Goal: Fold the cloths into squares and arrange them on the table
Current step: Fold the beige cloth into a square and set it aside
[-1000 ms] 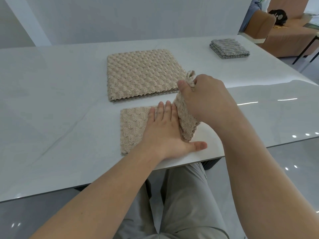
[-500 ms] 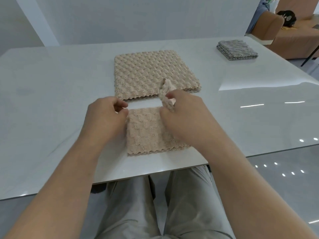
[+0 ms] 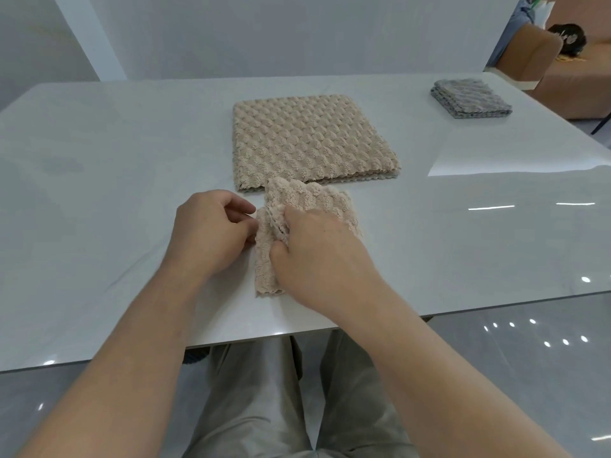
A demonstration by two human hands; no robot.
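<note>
The small cloth (image 3: 317, 213) lies on the worktop (image 3: 115, 160) just on the person's side of the big cloth (image 3: 307, 140). Its far corner reaches the big cloth's near edge, though whether the two overlap cannot be told. It is only part folded, with a loose flap doubled over its left portion and not yet flat.

The right hand (image 3: 317, 259) pinches that flap between thumb and forefinger. This is probably to drag the flap's scalloped edge into line with the layer beneath before it is pressed down. The left hand (image 3: 211, 233) sits just left of the small cloth with its fingers curled, their tips at the cloth's left edge. It appears to nip that edge, which would anchor the lower layer so it does not slide while the flap is pulled.

The big cloth lies flat and square with its edges stacked, and it looks like a larger fold waiting for a further halving. The grey cloth (image 3: 471, 99), well to the right of the big cloth and a little beyond it, is folded small and thick. It is likely a finished piece set aside out of the working area.

The fluffy pile looks springy, so the flap may need a firm press to hold its crease.
</note>
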